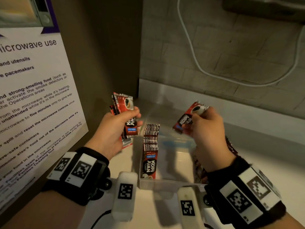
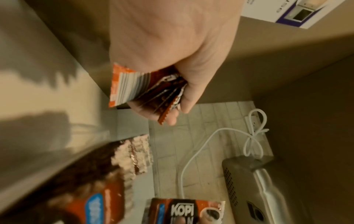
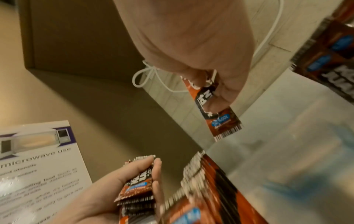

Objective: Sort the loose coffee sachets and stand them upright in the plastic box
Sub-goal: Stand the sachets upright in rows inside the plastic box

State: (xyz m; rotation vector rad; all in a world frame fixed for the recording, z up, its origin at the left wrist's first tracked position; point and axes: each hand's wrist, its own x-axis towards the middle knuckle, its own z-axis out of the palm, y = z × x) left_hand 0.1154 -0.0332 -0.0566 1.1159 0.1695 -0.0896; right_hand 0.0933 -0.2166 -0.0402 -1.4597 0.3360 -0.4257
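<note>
My left hand (image 1: 115, 129) grips a fanned stack of red-and-black Kopi Juan coffee sachets (image 1: 126, 118), left of the clear plastic box (image 1: 165, 182); the stack (image 2: 151, 89) shows edge-on in the left wrist view. My right hand (image 1: 204, 128) pinches a single sachet (image 1: 188, 118) above the box's far side; the same sachet (image 3: 216, 109) hangs from my fingers in the right wrist view. Inside the box a row of sachets (image 1: 151, 146) stands upright along the left wall. More loose sachets (image 1: 231, 146) lie right of the box, partly hidden by my right wrist.
A laminated microwave-use notice (image 1: 33, 96) leans on the brown cabinet side at the left. A white cable (image 1: 206, 70) loops across the tiled back wall. A grey appliance (image 2: 254, 181) stands further along the pale counter (image 1: 247, 129).
</note>
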